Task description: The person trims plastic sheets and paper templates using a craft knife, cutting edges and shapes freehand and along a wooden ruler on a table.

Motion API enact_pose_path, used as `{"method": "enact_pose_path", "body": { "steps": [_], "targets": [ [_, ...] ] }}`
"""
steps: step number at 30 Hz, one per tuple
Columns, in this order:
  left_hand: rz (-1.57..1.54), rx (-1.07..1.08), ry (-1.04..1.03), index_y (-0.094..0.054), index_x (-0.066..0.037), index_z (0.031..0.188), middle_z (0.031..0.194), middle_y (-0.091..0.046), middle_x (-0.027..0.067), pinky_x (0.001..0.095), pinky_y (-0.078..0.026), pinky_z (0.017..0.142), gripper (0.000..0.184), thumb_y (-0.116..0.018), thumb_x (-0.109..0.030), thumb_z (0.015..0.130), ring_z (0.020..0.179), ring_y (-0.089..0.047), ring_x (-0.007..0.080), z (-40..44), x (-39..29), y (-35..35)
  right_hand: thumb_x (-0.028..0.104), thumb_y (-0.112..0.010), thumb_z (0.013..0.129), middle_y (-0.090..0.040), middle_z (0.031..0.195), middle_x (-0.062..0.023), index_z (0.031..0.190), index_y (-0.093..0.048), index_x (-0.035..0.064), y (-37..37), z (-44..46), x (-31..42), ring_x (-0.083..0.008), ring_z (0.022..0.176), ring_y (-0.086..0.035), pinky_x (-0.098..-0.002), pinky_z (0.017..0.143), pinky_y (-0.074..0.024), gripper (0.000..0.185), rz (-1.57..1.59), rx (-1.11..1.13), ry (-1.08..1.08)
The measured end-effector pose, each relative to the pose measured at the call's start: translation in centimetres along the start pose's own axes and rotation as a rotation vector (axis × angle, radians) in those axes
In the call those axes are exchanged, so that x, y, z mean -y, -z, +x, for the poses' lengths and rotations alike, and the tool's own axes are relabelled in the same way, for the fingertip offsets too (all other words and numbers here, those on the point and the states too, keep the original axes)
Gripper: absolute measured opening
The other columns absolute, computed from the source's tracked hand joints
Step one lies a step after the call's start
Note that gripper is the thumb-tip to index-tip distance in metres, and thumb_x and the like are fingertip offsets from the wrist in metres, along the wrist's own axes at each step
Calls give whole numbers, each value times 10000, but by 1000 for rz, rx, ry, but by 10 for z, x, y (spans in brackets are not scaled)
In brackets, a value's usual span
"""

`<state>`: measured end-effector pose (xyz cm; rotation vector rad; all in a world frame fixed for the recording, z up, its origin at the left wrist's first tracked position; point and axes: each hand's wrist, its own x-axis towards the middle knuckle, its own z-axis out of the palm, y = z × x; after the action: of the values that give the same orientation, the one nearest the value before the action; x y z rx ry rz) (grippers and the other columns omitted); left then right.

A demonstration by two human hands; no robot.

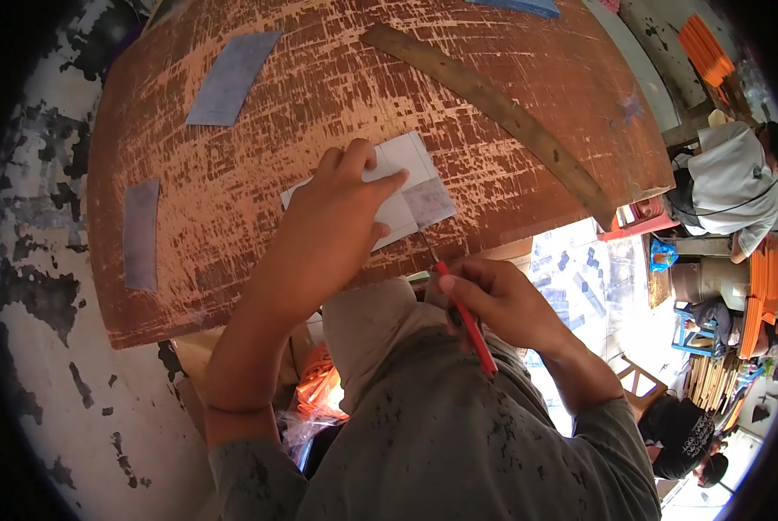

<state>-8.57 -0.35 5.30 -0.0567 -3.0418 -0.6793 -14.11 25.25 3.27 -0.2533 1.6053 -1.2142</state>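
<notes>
- The left hand [344, 191] is laid, fingers spread and bent, on the white sheet [411, 154].
- By the right hand [500, 300], the red tool [469, 322] is pinched, its tip held at the white sheet's near edge.
- Beneath the white sheet, the scratched counter [315, 95] is seen.
- Right of it, the brown strip [512, 115] is laid.
- Left of it, two grey pieces [233, 80] are placed.

Left hand [341, 195] palm down, fingers spread unevenly: index reaching rightward, others bent, thumb on body side. Left forearm [263, 304] slanting back from fingers toward torso, elbow bent. Right hand [502, 304] right of left fingers and nearer torso, apart from them; fingers curled in closed grip, thumb laid forward. Right forearm [580, 365] angled back from fingers, elbow bent.
</notes>
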Motion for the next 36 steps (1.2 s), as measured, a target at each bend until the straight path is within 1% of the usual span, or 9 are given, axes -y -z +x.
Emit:
{"method": "enact_pose_path", "body": {
  "steps": [9, 11, 12, 14, 17, 21, 23, 30, 36],
  "targets": [
    [10, 6, 8, -734, -117, 1432, 1363, -586, 104, 463, -553, 1064, 582, -866, -82, 867, 1277, -617, 332, 0, -3, 1, 373, -622, 1159, -693, 815, -39, 1200, -688, -29, 3, -11, 1, -95, 711, -680, -300, 648, -541, 409, -53, 10, 5],
    [-6, -4, 1, -733, -117, 1428, 1363, -587, 102, 466, -554, 1060, 576, -865, -83, 869, 1272, -620, 333, -1, 0, -1, 292, -631, 1143, -720, 924, -101, 1258, -687, -20, 5, -18, 0, -206, 810, -731, -386, 730, -562, 337, -222, -72, 194],
    [3, -9, -12, -730, -118, 1424, 1360, -589, 102, 470, -555, 1055, 571, -864, -81, 870, 1268, -622, 335, -1, 1, -1, 292, -631, 1143, -720, 924, -101, 1258, -687, -20, 6, -16, -4, -206, 810, -731, -386, 730, -562, 337, -222, -68, 196],
    [15, -14, -22, -726, -118, 1420, 1358, -591, 102, 475, -557, 1050, 567, -862, -79, 872, 1264, -624, 337, 0, 3, -2, 218, -639, 1109, -716, 1025, -161, 1337, -677, 4, 10, -7, -12, -350, 919, -734, -469, 807, -559, 315, -733, -260, 782],
    [0, -4, -19, -714, -122, 1422, 1358, -592, 101, 480, -559, 1039, 576, -866, -81, 867, 1266, -624, 340, 0, 4, 0, 242, -669, 1079, -701, 1089, -199, 1436, -636, 23, 9, -1, -10, -428, 965, -710, -497, 834, -564, 420, -698, -181, 733],
    [-15, 14, -22, -698, -128, 1431, 1372, -583, 110, 481, -560, 1034, 598, -869, -84, 859, 1271, -621, 348, 1, 5, 1, 253, -726, 1045, -737, 1097, -195, 1545, -565, 30, 6, -2, 7, -399, 1004, -732, -467, 872, -579, 571, -872, -113, 661],
    [-20, 16, -22, -695, -130, 1434, 1378, -580, 114, 482, -559, 1035, 605, -870, -84, 856, 1274, -620, 351, 1, 5, 1, 378, -725, 1048, -723, 1045, -180, 1572, -536, 39, 5, 1, 11, -394, 914, -742, -487, 840, -583, 652, -949, -113, 657],
    [-32, 4, -12, -696, -126, 1357, 1381, -572, 118, 496, -548, 1046, 518, -865, -92, 869, 1311, -598, 357, 2, 2, 3, 421, -716, 1049, -739, 1006, -178, 1564, -530, 27, 2, 12, 11, -382, 859, -760, -490, 784, -599, 675, -1091, -172, 702],
    [-15, 60, -20, -692, -122, 1272, 1381, -571, 110, 498, -548, 1041, 412, -848, -93, 892, 1315, -593, 346, -1, 4, 7, 412, -717, 1050, -747, 1022, -203, 1553, -532, 23, -4, 9, 19, -394, 857, -771, -486, 756, -608, 662, -1141, -140, 551]
  ]
}}
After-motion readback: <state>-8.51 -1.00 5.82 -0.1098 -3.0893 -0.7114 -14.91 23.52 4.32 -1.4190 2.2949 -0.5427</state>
